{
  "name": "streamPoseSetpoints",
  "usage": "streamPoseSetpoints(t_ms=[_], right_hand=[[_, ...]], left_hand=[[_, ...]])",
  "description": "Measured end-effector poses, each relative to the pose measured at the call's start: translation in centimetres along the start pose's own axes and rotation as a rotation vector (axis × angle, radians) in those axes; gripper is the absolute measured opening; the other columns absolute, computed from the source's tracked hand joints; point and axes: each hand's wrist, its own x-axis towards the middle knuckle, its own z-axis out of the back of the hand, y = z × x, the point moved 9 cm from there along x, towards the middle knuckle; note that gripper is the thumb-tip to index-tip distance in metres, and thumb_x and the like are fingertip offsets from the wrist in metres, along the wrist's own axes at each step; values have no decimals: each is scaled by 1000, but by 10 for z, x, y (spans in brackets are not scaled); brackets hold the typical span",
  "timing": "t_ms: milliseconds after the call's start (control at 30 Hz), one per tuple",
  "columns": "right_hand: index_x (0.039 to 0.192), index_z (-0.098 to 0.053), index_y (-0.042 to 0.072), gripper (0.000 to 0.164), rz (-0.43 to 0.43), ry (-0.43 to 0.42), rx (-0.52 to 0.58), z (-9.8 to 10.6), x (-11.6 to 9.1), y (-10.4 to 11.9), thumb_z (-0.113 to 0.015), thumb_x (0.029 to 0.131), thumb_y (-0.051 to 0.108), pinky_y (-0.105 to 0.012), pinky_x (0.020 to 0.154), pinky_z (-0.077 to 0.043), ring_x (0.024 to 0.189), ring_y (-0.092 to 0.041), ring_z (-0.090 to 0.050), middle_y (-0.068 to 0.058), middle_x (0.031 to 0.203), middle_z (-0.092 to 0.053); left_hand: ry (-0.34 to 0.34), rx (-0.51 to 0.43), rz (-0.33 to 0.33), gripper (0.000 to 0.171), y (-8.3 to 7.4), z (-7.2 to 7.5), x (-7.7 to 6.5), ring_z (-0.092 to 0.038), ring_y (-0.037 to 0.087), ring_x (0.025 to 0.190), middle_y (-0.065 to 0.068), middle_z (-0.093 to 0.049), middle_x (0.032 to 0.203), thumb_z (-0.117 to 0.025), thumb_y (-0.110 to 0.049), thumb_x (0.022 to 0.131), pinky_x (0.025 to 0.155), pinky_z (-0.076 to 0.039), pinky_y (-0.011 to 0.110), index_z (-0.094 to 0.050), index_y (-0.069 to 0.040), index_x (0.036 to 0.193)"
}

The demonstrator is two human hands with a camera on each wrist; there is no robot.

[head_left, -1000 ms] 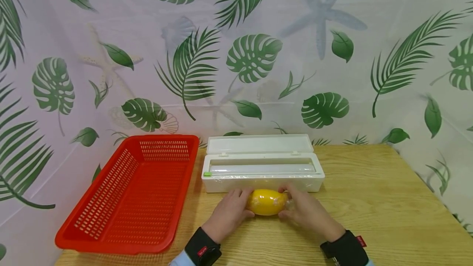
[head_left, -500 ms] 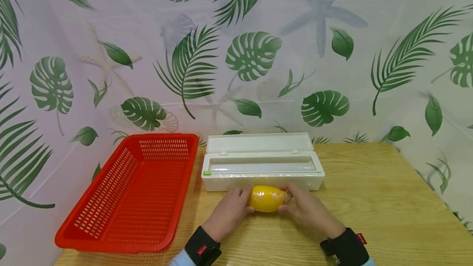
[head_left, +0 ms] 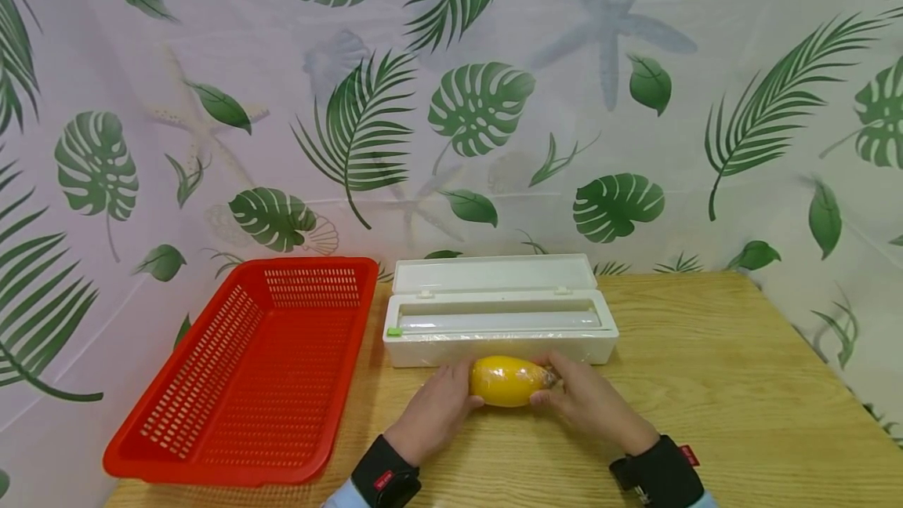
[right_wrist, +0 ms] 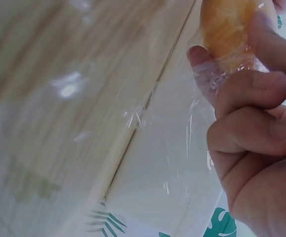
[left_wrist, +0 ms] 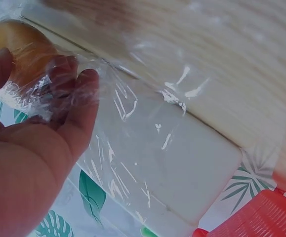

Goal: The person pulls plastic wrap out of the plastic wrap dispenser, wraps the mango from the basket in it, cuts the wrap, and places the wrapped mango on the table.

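A smooth yellow oval fruit (head_left: 506, 381), wrapped in clear cling film, is held between both hands just in front of the white cling film dispenser (head_left: 501, 347). My left hand (head_left: 437, 406) grips its left end with thumb and fingers. The right hand (head_left: 589, 402) pinches the gathered film at its right end, its fingers curled in the right wrist view. Loose cling film (left_wrist: 128, 113) spreads over the dispenser's front in the left wrist view. The dispenser's lid (head_left: 494, 273) is raised, and a film roll (head_left: 497, 321) lies inside.
A red plastic basket (head_left: 324, 414) with perforated walls stands on the left of the wooden table (head_left: 705, 382). A leaf-patterned cloth (head_left: 536, 218) hangs behind the table. A green slider (head_left: 393, 332) sits at the dispenser's left front edge.
Both hands have lifted the fruit slightly towards the dispenser and turned it a little; the film at its right end looks more tightly gathered. Basket and dispenser have stayed put.
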Motion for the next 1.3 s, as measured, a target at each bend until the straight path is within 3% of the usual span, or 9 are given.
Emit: streamPoseSetpoints(t_ms=[333,933,1300], right_hand=[[110,-56,7,39,49,14,31,0,1,4,-65,81,31,-40,71,-49,87,-16,-54,-8,103,-63],[111,-57,4,35,83,69,28,-5,3,5,-54,89,30,-41,74,-50,85,-14,-54,-5,98,-63],[110,-56,2,33,97,78,1,-7,2,5,-51,91,29,-39,72,-51,81,-11,-54,-5,95,-63]], left_hand=[[65,-42,36,42,1,0,0,-48,17,94,11,-55,105,-57,-22,90,87,-47,36,-39,-1,122],[86,-45,72,39,2,-2,0,-47,17,90,8,-54,100,-54,-25,92,83,-48,34,-41,-1,121],[78,-25,50,36,-2,-4,-2,-49,22,93,13,-54,99,-51,-23,94,82,-49,38,-43,4,117]])
